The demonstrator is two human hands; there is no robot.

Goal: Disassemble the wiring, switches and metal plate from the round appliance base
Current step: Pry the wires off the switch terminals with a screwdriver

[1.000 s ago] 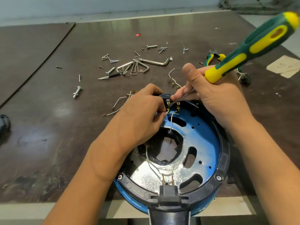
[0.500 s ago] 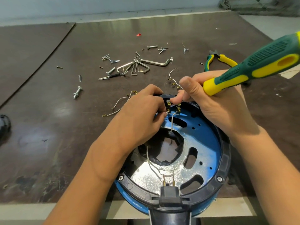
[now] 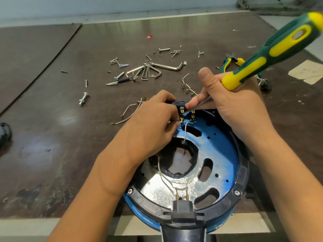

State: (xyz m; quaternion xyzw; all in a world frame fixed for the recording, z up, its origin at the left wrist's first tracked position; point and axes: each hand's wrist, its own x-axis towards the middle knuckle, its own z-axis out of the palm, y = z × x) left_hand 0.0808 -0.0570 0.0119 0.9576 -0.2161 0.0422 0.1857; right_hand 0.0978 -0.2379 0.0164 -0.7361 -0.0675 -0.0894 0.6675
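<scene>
Levered the screwdriver steeper than a moment ago, right hand wrapped round it, tip at the terminals of the switch pinched by the left hand at the far rim of the round base, likely prying a wire free.

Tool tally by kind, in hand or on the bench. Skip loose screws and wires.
screwdriver, green and yellow: 1
pliers, green and yellow: 1
hex-key bunch, counted as one set, number of keys unclear: 1
small black-barrelled tool: 1
Total: 4
</scene>
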